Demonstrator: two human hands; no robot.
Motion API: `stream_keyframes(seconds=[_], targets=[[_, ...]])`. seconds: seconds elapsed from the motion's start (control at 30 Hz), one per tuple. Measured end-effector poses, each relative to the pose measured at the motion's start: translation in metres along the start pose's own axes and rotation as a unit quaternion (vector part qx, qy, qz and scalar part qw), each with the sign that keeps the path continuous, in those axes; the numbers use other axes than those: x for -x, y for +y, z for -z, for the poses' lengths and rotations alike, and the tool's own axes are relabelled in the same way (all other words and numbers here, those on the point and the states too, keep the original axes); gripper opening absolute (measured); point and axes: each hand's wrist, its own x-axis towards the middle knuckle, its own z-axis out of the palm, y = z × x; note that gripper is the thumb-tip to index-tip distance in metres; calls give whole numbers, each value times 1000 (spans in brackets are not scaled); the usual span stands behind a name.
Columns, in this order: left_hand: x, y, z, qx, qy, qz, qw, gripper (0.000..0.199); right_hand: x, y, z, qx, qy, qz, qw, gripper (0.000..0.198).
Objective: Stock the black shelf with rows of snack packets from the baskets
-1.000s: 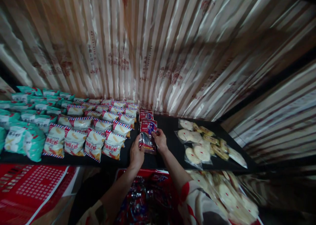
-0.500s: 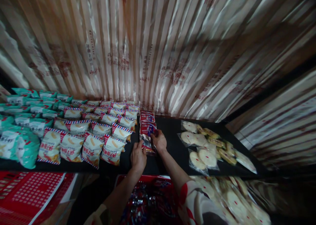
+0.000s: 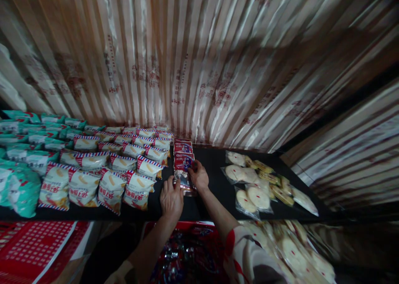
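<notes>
On the black shelf, red snack packets [image 3: 184,161] lie in an overlapping column, the front one with a shiny clear part facing me. My left hand [image 3: 172,199] is at the front packet's left edge, thumb and forefinger pinched at its side. At its right edge my right hand [image 3: 198,177] grips the same packet between thumb and fingers. The packet lies flat, partly covered by my fingertips. Just left of it stand rows of white chip bags [image 3: 137,190] with red and blue trim.
Teal snack bags [image 3: 23,188] crowd the far left. Wrapped round white cakes [image 3: 258,197] and yellowish packs [image 3: 282,195] lie at right. Below the shelf are a red basket [image 3: 34,246], a box of dark red packets [image 3: 190,255] and more wrapped cakes [image 3: 294,253]. A pleated curtain [image 3: 174,59] hangs behind.
The view has shifted slightly, so the shelf goods sit a little further left. My left hand's fingers have straightened somewhat at the packet's edge; my right hand keeps its hold.
</notes>
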Motion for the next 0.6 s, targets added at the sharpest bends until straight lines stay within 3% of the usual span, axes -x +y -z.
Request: stream_keyframes(seconds=[0.13, 0.27, 0.4, 0.6], targets=[[1, -1, -7, 31, -16, -100, 994, 33, 4, -2, 2, 25, 30, 27, 999, 53], [0, -1, -9, 40, -58, -120, 990, 31, 6, -12, 4, 66, 62, 148, 985, 46], [0, -2, -11, 29, -60, -122, 990, 32, 2, -25, 2, 99, -8, 236, 967, 43], [1, -4, -15, -1, -32, -143, 989, 32, -9, -33, -3, 173, -66, 258, 948, 49]])
